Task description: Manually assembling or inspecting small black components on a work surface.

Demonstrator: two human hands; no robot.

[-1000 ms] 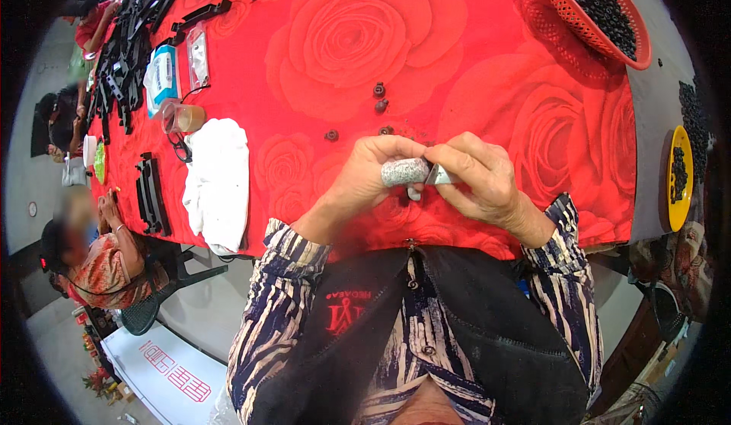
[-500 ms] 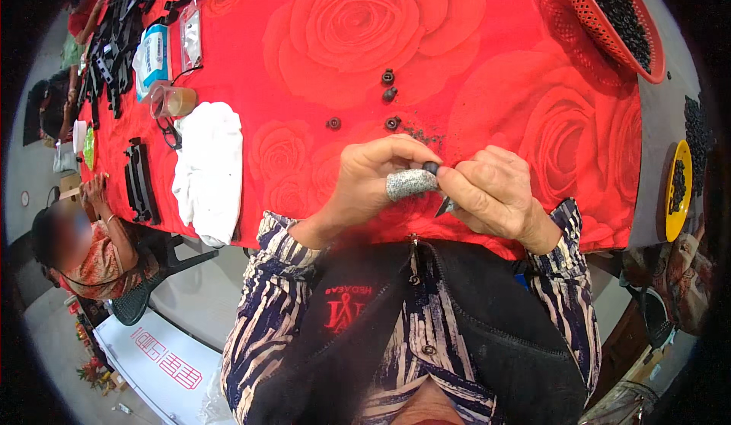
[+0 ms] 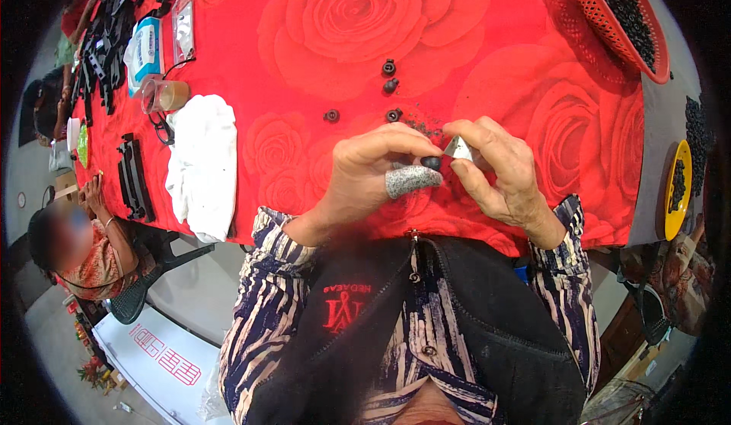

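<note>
Between the forefinger and thumb of my left hand (image 3: pixel 354 167) is a small round black plastic or rubber piece (image 3: pixel 431 163). A speckled grey finger sleeve (image 3: pixel 411 182) covers that thumb. My right hand (image 3: pixel 506 172) pinches a short silver blade (image 3: pixel 459 149), its edge close beside the black piece; whether they touch I cannot tell. Just beyond my hands, several similar black pieces (image 3: pixel 391 86) with ring-like ends lie on the red rose-patterned cloth (image 3: pixel 472 36). Dark crumbs (image 3: pixel 425 128) are scattered near the closest one.
A red basket (image 3: pixel 609 38) of black pieces stands far right, with a yellow plate (image 3: pixel 675 223) below it. Leftward lie a white cloth (image 3: pixel 202 166), a cup (image 3: pixel 173 96), a tissue pack (image 3: pixel 145 52) and long black parts (image 3: pixel 135 177). Another person (image 3: pixel 91 254) sits at left.
My right hand has turned and opened out a little, bringing the blade up from below to beside the black piece. My left hand keeps hold of the piece.
</note>
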